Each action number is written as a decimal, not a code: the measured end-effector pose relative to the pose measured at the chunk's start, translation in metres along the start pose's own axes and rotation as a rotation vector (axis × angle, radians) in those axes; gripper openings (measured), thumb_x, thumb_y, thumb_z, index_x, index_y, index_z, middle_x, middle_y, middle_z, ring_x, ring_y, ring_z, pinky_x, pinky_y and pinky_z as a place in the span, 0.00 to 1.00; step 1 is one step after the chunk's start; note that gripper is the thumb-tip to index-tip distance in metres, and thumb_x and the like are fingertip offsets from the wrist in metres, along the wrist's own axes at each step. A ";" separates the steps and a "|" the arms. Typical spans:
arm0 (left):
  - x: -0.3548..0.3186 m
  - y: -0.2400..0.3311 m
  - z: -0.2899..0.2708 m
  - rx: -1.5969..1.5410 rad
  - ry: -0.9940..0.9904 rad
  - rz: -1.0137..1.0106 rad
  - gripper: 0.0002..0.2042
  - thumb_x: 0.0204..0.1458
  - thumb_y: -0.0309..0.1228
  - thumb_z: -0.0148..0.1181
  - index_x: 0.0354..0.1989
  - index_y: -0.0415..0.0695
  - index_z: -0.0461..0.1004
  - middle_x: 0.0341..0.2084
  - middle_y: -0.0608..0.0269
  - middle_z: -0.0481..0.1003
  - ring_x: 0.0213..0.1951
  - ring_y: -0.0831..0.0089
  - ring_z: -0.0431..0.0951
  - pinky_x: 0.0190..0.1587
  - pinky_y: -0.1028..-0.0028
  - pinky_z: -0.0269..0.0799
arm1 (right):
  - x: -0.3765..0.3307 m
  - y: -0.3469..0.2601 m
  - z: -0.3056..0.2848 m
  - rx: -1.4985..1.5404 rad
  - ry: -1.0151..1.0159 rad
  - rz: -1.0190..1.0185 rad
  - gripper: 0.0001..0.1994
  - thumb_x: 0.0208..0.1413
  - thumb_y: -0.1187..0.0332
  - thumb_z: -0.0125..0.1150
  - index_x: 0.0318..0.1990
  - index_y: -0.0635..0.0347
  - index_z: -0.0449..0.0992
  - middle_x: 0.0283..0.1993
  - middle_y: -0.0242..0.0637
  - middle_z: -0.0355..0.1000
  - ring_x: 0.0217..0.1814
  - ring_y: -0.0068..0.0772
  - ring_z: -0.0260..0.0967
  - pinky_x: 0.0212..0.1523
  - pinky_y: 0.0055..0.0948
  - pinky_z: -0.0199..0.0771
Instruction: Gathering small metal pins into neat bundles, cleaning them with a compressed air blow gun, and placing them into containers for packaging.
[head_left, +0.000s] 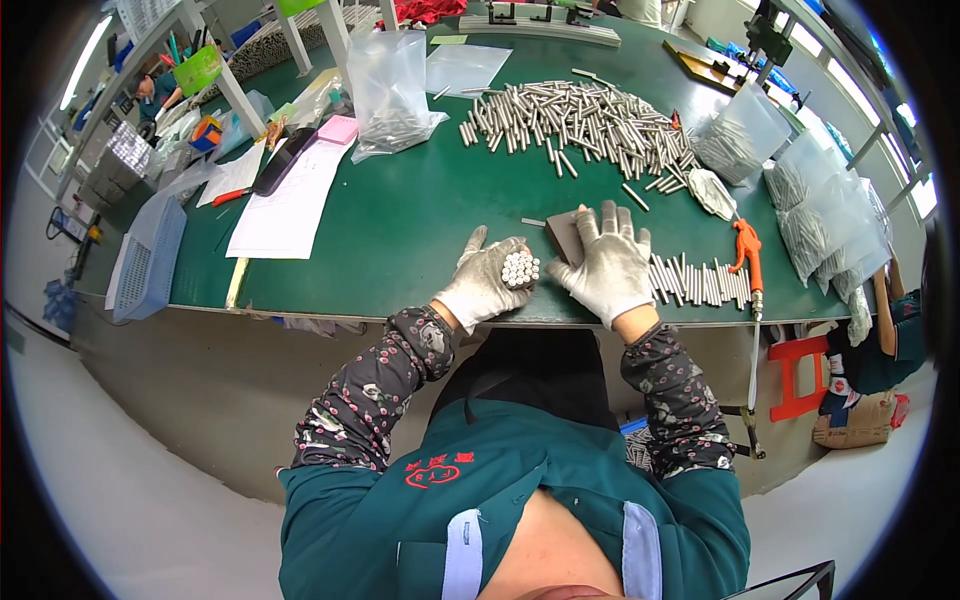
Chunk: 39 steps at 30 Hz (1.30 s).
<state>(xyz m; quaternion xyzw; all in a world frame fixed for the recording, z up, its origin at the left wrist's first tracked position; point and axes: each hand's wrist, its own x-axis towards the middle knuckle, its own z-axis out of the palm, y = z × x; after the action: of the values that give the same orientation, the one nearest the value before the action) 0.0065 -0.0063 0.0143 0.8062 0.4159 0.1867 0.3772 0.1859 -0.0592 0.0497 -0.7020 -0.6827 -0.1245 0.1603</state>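
My left hand [476,280], in a pale work glove, is closed round a bundle of short metal pins [521,269], whose round ends face up. Just right of it, my gloved right hand [609,268] lies flat with fingers stretched out. Its thumb and fingertips touch a brown block [564,238] near the table's front edge. Beside that hand a row of metal pins [705,283] lies roughly side by side. A single pin [533,221] rests left of the block. Beyond both hands spreads a large heap of loose pins [580,120].
An orange air gun [746,247] with a hose lies at the row's right end. Clear bags of pins [822,205] stand on the right. To the left are papers [285,205], a dark phone [285,160] and a blue basket [150,262]. Another person [893,335] sits at far right.
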 end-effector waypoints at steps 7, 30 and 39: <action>-0.005 0.010 -0.002 -0.022 0.008 0.003 0.30 0.32 0.36 0.68 0.48 0.46 0.66 0.47 0.59 0.69 0.60 0.60 0.56 0.64 0.57 0.34 | 0.003 0.003 -0.007 0.331 0.083 -0.111 0.24 0.36 0.61 0.63 0.46 0.52 0.73 0.56 0.58 0.57 0.55 0.54 0.59 0.56 0.42 0.57; 0.004 -0.015 0.004 0.119 -0.037 0.158 0.27 0.37 0.39 0.64 0.50 0.52 0.65 0.42 0.64 0.72 0.52 0.68 0.66 0.64 0.57 0.30 | 0.009 -0.015 -0.041 0.170 0.229 -0.336 0.13 0.39 0.66 0.58 0.37 0.52 0.76 0.53 0.57 0.61 0.48 0.52 0.62 0.44 0.42 0.64; 0.007 -0.019 0.007 0.037 0.034 0.186 0.27 0.35 0.41 0.62 0.46 0.44 0.66 0.33 0.61 0.75 0.44 0.68 0.72 0.65 0.59 0.31 | 0.015 -0.014 -0.040 0.352 0.197 -0.385 0.13 0.41 0.65 0.59 0.37 0.51 0.77 0.51 0.58 0.63 0.48 0.52 0.63 0.44 0.42 0.63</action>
<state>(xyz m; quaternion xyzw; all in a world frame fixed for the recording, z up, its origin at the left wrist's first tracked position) 0.0049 0.0027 -0.0049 0.8447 0.3491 0.2271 0.3363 0.1746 -0.0615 0.0932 -0.5051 -0.7958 -0.0998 0.3187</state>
